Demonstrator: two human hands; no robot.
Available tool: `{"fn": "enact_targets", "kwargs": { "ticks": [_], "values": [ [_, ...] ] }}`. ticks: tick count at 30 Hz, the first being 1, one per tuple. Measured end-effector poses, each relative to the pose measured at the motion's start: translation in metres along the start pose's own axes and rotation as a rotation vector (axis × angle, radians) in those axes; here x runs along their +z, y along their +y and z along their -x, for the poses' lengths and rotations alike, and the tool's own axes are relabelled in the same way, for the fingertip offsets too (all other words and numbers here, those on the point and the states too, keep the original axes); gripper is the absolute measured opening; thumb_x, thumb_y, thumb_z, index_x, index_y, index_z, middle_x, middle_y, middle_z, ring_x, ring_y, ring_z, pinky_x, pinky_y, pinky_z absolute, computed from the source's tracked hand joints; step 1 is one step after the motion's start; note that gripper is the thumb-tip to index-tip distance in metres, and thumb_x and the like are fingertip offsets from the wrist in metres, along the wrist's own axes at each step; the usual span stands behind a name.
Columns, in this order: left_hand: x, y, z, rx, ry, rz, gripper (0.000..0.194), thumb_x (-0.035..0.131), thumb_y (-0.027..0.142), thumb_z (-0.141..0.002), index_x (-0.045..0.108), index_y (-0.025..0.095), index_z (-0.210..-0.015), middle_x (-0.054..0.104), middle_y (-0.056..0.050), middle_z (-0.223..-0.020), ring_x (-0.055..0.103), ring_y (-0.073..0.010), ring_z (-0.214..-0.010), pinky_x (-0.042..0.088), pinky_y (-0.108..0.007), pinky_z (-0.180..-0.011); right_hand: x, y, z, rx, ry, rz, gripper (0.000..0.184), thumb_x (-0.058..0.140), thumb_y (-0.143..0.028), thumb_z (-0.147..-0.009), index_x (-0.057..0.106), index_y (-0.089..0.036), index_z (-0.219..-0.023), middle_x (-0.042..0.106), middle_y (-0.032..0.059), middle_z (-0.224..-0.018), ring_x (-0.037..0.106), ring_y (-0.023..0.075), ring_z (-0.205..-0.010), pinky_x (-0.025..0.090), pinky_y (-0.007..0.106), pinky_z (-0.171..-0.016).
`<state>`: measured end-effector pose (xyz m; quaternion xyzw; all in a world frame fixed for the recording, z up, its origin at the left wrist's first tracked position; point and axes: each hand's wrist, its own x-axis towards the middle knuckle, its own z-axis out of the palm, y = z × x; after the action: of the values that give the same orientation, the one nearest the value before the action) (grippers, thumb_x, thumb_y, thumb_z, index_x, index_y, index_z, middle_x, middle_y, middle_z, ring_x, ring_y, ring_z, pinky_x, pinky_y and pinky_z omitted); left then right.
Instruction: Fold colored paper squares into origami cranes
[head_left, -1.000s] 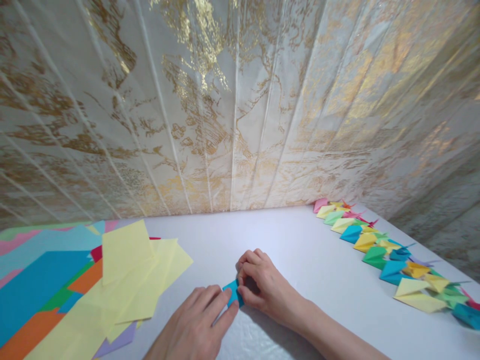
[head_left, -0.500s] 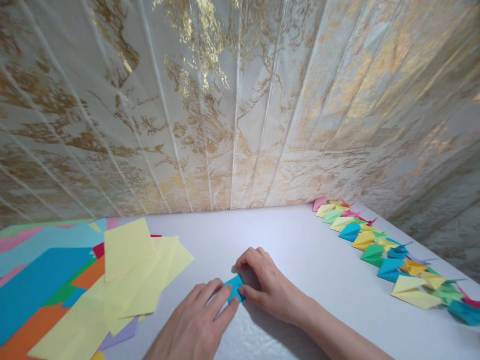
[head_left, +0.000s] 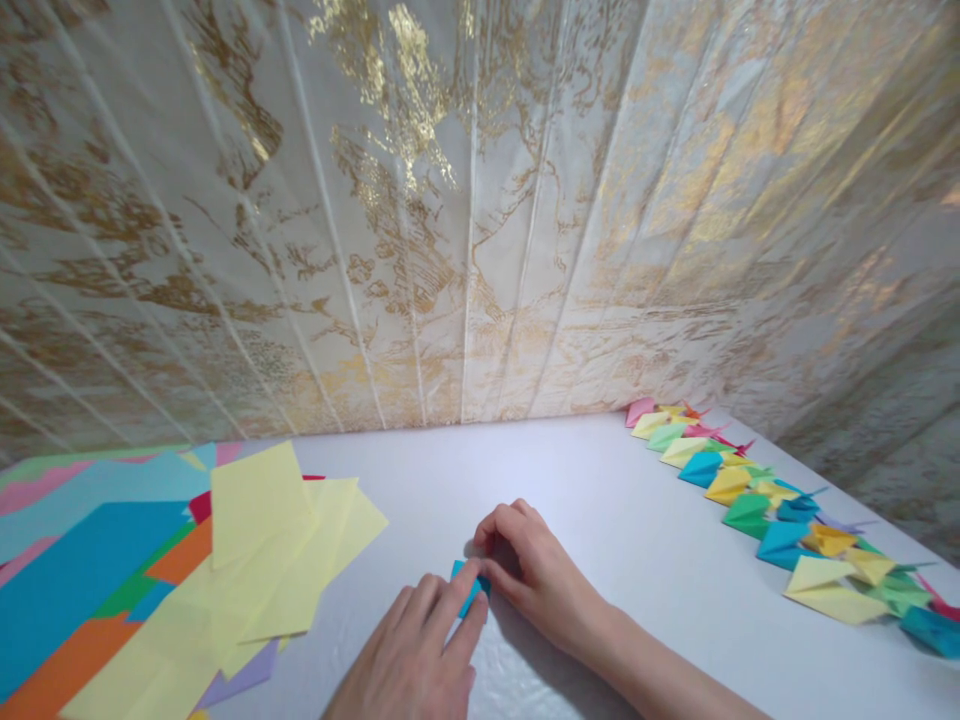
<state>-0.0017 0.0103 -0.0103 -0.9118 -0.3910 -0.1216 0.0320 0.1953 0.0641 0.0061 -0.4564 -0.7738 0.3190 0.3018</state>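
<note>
A small folded piece of blue paper [head_left: 473, 597] lies on the white table, partly covered by fingers of both hands. My left hand [head_left: 416, 645] reaches in from below with fingers stretched out and spread, the fingertips pressing on the paper. At the paper's right edge, my right hand [head_left: 536, 570] is curled, its thumb and index finger pinching there. The fold under the fingertips is hidden.
Loose yellow sheets [head_left: 262, 500] overlap blue sheets [head_left: 75, 560], orange sheets [head_left: 75, 660] and other colours at the left. Several folded paper cranes [head_left: 784, 540] stand in rows along the right edge. A patterned gold and white curtain [head_left: 450, 250] hangs behind the table.
My left hand has shifted slightly right, and its fingers now cover more of the blue paper, reaching close to my right thumb. My right hand has barely moved.
</note>
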Motion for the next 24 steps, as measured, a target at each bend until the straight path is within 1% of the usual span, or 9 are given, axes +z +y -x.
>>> {"fn": "enact_targets", "kwargs": {
  "ticks": [3,5,8,11,13,15,19,21,24],
  "values": [
    [-0.01,-0.004,-0.002,-0.001,-0.014,0.052,0.053,0.062,0.011,-0.08,0.058,0.017,-0.132,0.068,-0.009,-0.132,0.064,-0.0279,-0.106,0.055,-0.039,-0.091,0.002,-0.002,0.001,0.03,-0.009,0.021,0.031,0.065,0.004,-0.076,0.056,-0.019,-0.094,0.061,0.0024,-0.092,0.053,0.0207,-0.094,0.041,0.034,-0.084],
    [-0.014,-0.005,-0.002,-0.011,-0.013,0.102,0.054,0.062,0.009,-0.08,0.058,0.018,-0.132,0.069,-0.007,-0.131,0.064,-0.0261,-0.107,0.054,-0.037,-0.093,-0.001,-0.006,0.002,0.049,-0.032,0.046,0.033,0.068,0.002,-0.074,0.055,-0.019,-0.096,0.061,0.0024,-0.094,0.052,0.021,-0.095,0.041,0.034,-0.085],
    [-0.018,-0.005,-0.001,-0.045,0.016,0.145,0.054,0.059,0.005,-0.079,0.059,0.022,-0.13,0.069,-0.004,-0.131,0.064,-0.0247,-0.105,0.054,-0.036,-0.092,-0.01,-0.014,0.003,0.069,-0.12,0.097,0.039,0.072,-0.001,-0.072,0.055,-0.018,-0.101,0.06,0.0037,-0.101,0.051,0.0219,-0.098,0.041,0.036,-0.088],
    [-0.021,-0.006,-0.002,-0.037,0.057,0.166,0.054,0.057,0.004,-0.079,0.06,0.024,-0.128,0.07,-0.002,-0.129,0.063,-0.0256,-0.105,0.055,-0.038,-0.09,-0.019,-0.021,0.004,0.068,-0.217,0.129,0.046,0.077,-0.006,-0.069,0.055,-0.017,-0.107,0.059,0.0054,-0.109,0.049,0.0233,-0.102,0.041,0.038,-0.092],
    [-0.025,-0.01,-0.004,-0.002,0.06,0.184,0.05,0.058,0.005,-0.079,0.062,0.025,-0.125,0.071,-0.001,-0.125,0.063,-0.0249,-0.105,0.054,-0.037,-0.091,-0.023,-0.023,0.005,0.06,-0.241,0.129,0.049,0.079,-0.006,-0.066,0.055,-0.017,-0.108,0.059,0.0057,-0.111,0.049,0.0236,-0.105,0.042,0.037,-0.093],
    [-0.028,-0.015,-0.005,0.036,0.065,0.194,0.046,0.061,0.006,-0.08,0.064,0.026,-0.121,0.072,-0.001,-0.119,0.063,-0.0247,-0.105,0.054,-0.038,-0.093,-0.023,-0.024,0.006,0.029,-0.245,0.105,0.05,0.078,-0.003,-0.066,0.056,-0.017,-0.109,0.059,0.0057,-0.112,0.049,0.0229,-0.106,0.042,0.035,-0.094],
    [-0.03,-0.026,-0.009,0.057,0.075,0.232,0.04,0.068,0.008,-0.08,0.065,0.026,-0.115,0.073,0.0,-0.109,0.061,-0.0252,-0.104,0.052,-0.039,-0.092,-0.02,-0.023,0.009,-0.068,-0.277,0.036,0.045,0.069,0.006,-0.069,0.06,-0.016,-0.106,0.063,0.0043,-0.107,0.053,0.0197,-0.103,0.043,0.03,-0.092],
    [-0.029,-0.03,-0.011,0.055,0.064,0.286,0.036,0.07,0.008,-0.081,0.066,0.026,-0.113,0.072,0.0,-0.107,0.061,-0.0234,-0.1,0.052,-0.036,-0.088,-0.019,-0.021,0.009,-0.064,-0.282,0.011,0.043,0.067,0.007,-0.07,0.063,-0.017,-0.105,0.063,0.0034,-0.103,0.056,0.0185,-0.099,0.045,0.028,-0.09],
    [-0.025,-0.036,-0.013,0.065,0.069,0.369,0.025,0.069,0.009,-0.086,0.066,0.024,-0.106,0.071,0.001,-0.103,0.061,-0.0204,-0.095,0.051,-0.032,-0.085,-0.021,-0.017,0.006,-0.037,-0.279,-0.019,0.043,0.067,0.007,-0.07,0.065,-0.018,-0.105,0.064,0.0028,-0.102,0.058,0.0176,-0.097,0.045,0.027,-0.089]
  ]
}}
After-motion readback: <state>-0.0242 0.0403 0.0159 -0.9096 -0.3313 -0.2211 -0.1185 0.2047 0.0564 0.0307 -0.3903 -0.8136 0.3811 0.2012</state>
